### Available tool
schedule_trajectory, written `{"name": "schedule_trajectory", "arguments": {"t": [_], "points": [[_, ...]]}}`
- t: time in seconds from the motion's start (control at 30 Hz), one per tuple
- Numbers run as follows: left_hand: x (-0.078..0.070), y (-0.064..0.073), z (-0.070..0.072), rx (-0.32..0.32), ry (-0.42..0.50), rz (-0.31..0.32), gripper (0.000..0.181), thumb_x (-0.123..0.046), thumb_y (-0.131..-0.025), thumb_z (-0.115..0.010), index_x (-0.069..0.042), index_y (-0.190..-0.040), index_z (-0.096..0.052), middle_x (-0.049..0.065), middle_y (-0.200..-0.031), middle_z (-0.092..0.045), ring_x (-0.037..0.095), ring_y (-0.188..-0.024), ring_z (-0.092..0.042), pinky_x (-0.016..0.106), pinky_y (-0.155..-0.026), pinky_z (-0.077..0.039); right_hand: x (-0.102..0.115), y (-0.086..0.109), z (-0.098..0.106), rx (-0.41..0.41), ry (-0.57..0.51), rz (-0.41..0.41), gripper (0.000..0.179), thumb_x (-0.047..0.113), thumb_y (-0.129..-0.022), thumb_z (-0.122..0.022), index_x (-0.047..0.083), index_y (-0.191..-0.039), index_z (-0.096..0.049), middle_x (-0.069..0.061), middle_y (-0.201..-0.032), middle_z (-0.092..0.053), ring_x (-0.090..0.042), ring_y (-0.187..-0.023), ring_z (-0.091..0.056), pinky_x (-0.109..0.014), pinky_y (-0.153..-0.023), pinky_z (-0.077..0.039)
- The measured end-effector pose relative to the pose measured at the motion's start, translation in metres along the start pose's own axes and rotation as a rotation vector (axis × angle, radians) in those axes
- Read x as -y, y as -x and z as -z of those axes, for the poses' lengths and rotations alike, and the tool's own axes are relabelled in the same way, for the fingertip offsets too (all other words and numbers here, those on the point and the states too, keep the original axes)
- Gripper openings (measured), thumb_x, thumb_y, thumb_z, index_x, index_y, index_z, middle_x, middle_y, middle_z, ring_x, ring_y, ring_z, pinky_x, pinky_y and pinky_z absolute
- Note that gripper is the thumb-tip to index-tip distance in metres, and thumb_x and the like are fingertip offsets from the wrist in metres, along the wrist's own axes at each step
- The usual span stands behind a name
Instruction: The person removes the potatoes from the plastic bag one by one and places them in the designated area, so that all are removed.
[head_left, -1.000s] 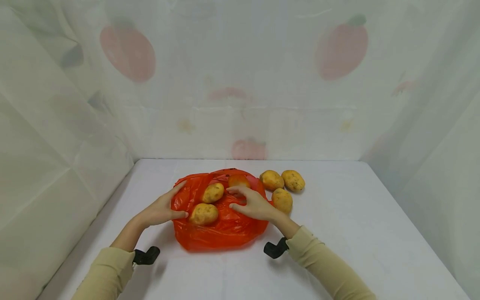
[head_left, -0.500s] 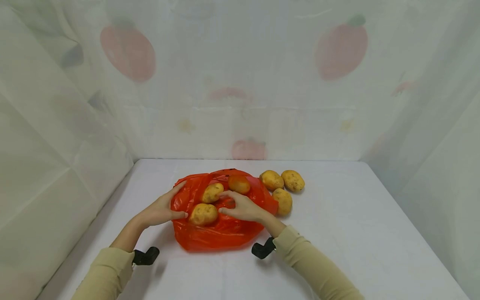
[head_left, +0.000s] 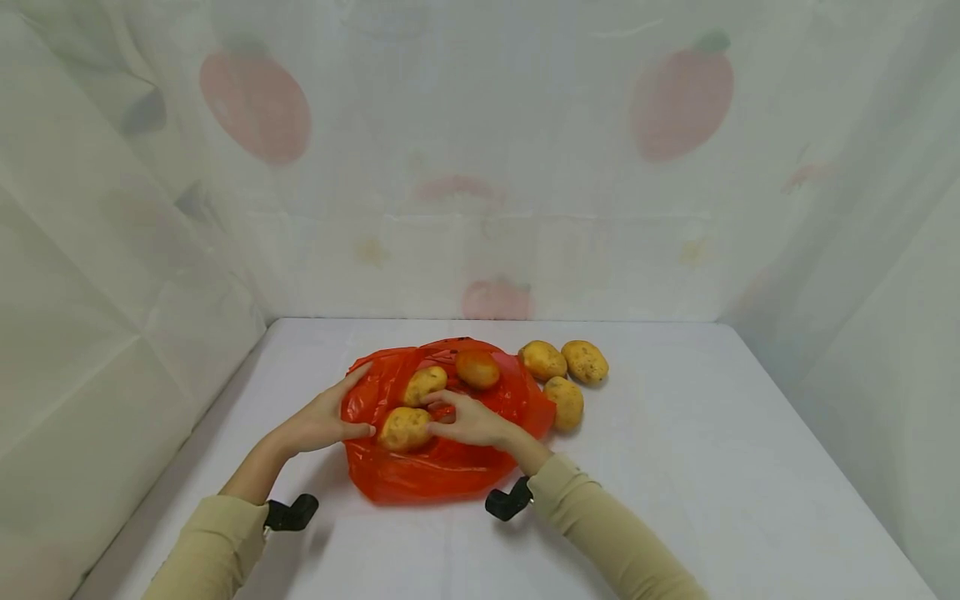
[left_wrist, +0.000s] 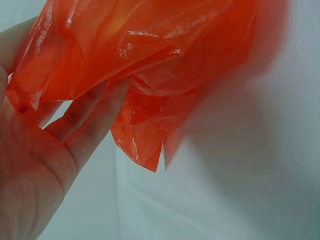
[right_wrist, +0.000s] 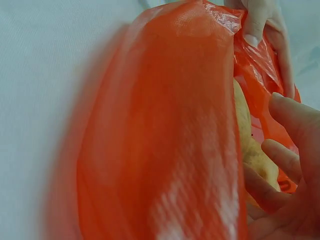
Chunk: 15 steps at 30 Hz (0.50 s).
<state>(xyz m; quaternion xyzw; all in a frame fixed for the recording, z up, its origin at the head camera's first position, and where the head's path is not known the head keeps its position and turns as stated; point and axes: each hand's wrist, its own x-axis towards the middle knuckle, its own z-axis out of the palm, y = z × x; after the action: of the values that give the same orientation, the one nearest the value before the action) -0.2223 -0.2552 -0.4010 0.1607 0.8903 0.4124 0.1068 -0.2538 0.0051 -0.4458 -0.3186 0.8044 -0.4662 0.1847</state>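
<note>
A red plastic bag (head_left: pixel 457 467) lies on the table with its mouth open, and potatoes show inside it. My left hand (head_left: pixel 318 421) holds the bag's left side, thumb at the near rim and fingers behind; its fingers (left_wrist: pixel 97 117) partly hide behind the plastic in the left wrist view. My right hand (head_left: pixel 468 419) reaches into the mouth, fingers bent and spread, its tips at the right side of the front potato (head_left: pixel 405 430). Another potato (head_left: pixel 424 385) lies just behind that one, and a third potato (head_left: pixel 477 368) sits toward the back. The right wrist view shows the right fingers beside potatoes, partly behind plastic.
To the right of the bag, outside it, are a potato (head_left: pixel 563 404) close to its edge and two more behind, a left potato (head_left: pixel 543 360) and a right potato (head_left: pixel 585 362). A white cloth covers the table (head_left: pixel 675 467); pale curtains (head_left: pixel 480 250) surround it.
My right hand has moved left and a little nearer, from the bag's right part to the front potato, uncovering the back potato. The left hand has stayed in place.
</note>
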Motion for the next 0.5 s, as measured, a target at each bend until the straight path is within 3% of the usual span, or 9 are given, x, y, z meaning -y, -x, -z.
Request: {"name": "schedule_trajectory", "arguments": {"t": [0.5], "points": [[0.004,-0.002,-0.001,0.0,-0.03,0.003,0.091,-0.027,-0.071,-0.071,-0.028,-0.14,-0.011,0.013,-0.138,-0.026,0.03,-0.113,-0.041,0.041,-0.086,-0.043,0.002,-0.01,-0.015,-0.032,-0.027,-0.079,0.049,0.037,-0.08,-0.06,0.023,-0.125,-0.043,0.007,-0.117,-0.047,-0.009,-0.103,-0.047,-0.026,-0.084,-0.044]]}}
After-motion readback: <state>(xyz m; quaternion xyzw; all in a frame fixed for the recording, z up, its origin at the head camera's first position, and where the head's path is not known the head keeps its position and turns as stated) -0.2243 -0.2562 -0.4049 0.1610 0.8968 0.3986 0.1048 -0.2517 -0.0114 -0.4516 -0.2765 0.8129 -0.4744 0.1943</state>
